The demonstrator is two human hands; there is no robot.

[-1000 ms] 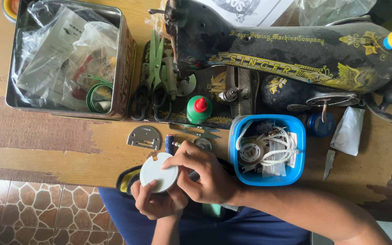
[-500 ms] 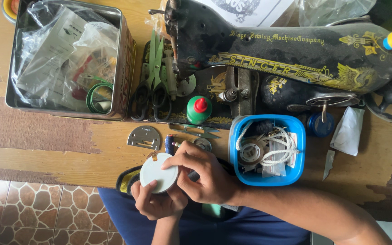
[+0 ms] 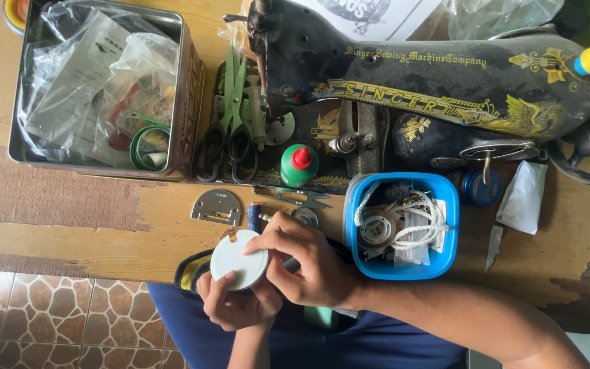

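A black sewing machine (image 3: 431,89) lies across the worn wooden table (image 3: 69,225), with a metal tin (image 3: 187,89) of bagged bits on one side and a blue tub (image 3: 445,225) of cord near the front edge, all within reach. At that edge the left hand (image 3: 240,304) cups a white round case (image 3: 239,260) from below, steadying it, while the right hand (image 3: 308,266) arches over, fingertips pinched narrow at its rim

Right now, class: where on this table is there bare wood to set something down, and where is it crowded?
Bare wood lies below the metal tin, left of the metal plate. A smaller patch lies right of the blue tub. Crowded: around the sewing machine and scissors.
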